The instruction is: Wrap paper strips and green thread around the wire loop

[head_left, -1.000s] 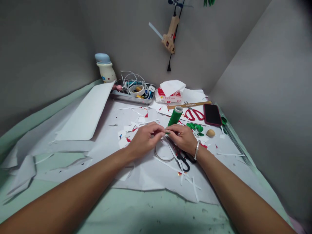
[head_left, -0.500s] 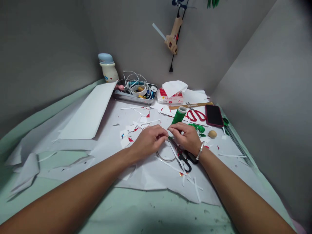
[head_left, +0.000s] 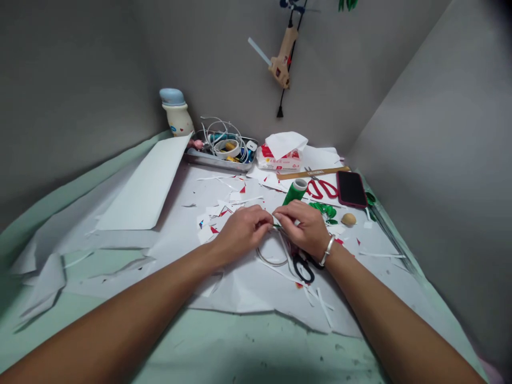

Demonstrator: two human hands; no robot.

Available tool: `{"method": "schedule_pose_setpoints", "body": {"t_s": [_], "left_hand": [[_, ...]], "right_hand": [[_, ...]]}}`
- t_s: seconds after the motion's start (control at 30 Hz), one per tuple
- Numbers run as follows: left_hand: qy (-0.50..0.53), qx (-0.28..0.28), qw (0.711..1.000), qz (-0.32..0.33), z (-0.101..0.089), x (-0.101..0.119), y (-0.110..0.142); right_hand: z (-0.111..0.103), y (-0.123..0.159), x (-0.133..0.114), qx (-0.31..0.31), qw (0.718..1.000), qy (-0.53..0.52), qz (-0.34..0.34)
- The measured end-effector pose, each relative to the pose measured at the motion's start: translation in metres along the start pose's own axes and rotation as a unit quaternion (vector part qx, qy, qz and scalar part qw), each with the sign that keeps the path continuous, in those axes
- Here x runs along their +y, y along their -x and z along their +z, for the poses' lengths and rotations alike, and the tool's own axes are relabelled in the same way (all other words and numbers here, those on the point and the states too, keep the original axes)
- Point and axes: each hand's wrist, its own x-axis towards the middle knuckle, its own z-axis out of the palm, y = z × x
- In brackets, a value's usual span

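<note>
My left hand (head_left: 248,228) is closed in a pinch on a thin green piece (head_left: 276,226), which pokes out from its fingertips. Close beside it, my right hand (head_left: 304,225) also has thumb and fingers pressed together; what they pinch is too small to make out. A spool of green thread (head_left: 295,192) stands right behind the right hand. Under the hands lie a thin ring (head_left: 272,263) and black-handled scissors (head_left: 304,271), partly covered by the right hand. Green leaf-like pieces (head_left: 326,210) rest to the right of the spool.
Paper scraps litter the white sheet (head_left: 240,293). Red-handled scissors (head_left: 322,189), a phone (head_left: 352,188), a ruler-like strip (head_left: 314,173) and a tan ball (head_left: 348,219) lie right. Behind are a metal tray (head_left: 220,161) and tissue pack (head_left: 280,160). A glue gun (head_left: 284,58) hangs above.
My hands, close together a second ago, drew slightly apart and are now close again, with the right one lower over the scissors. The whole view has shifted a little.
</note>
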Motion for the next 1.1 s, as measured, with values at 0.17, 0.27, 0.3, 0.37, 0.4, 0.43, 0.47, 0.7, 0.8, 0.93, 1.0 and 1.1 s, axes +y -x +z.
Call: {"method": "schedule_pose_setpoints", "body": {"t_s": [0.17, 0.27, 0.3, 0.37, 0.4, 0.43, 0.47, 0.7, 0.8, 0.93, 1.0, 1.1], "left_hand": [[0.094, 0.017, 0.995, -0.011, -0.001, 0.003, 0.001], [0.107, 0.055, 0.992, -0.04, -0.003, -0.001, -0.002], [0.103, 0.067, 0.991, -0.048, -0.003, -0.003, -0.003], [0.082, 0.079, 0.992, -0.059, -0.004, -0.006, -0.004], [0.066, 0.08, 0.993, -0.063, -0.003, -0.007, -0.004], [0.049, 0.074, 0.994, -0.066, -0.003, -0.008, -0.004], [0.033, 0.064, 0.995, -0.064, -0.002, -0.008, -0.004], [0.038, -0.031, 0.999, -0.01, 0.0, -0.001, -0.001], [0.06, -0.025, 0.997, -0.031, -0.002, 0.002, 0.0], [0.082, -0.01, 0.995, -0.053, -0.003, 0.004, -0.001], [0.089, -0.004, 0.994, -0.059, -0.003, 0.004, -0.001], [0.091, -0.002, 0.994, -0.065, -0.003, 0.004, -0.001]], "right_hand": [[0.003, 0.0, 0.014, -0.017, 0.997, -0.036, 0.066], [0.006, 0.002, 0.012, -0.069, 0.996, -0.023, 0.051], [0.007, 0.003, 0.009, -0.085, 0.996, -0.018, 0.037], [0.007, 0.004, 0.002, -0.102, 0.995, -0.012, 0.004], [0.006, 0.004, -0.001, -0.1, 0.995, -0.01, -0.01], [0.005, 0.004, -0.003, -0.091, 0.996, -0.007, -0.022], [0.004, 0.003, -0.005, -0.078, 0.997, -0.004, -0.028], [0.002, 0.0, 0.006, 0.01, 0.998, -0.028, 0.055], [0.004, 0.001, 0.011, -0.002, 0.995, -0.045, 0.089], [0.007, 0.002, 0.013, -0.034, 0.993, -0.057, 0.1], [0.008, 0.002, 0.013, -0.04, 0.993, -0.056, 0.101], [0.009, 0.003, 0.014, -0.04, 0.993, -0.051, 0.103]]}}
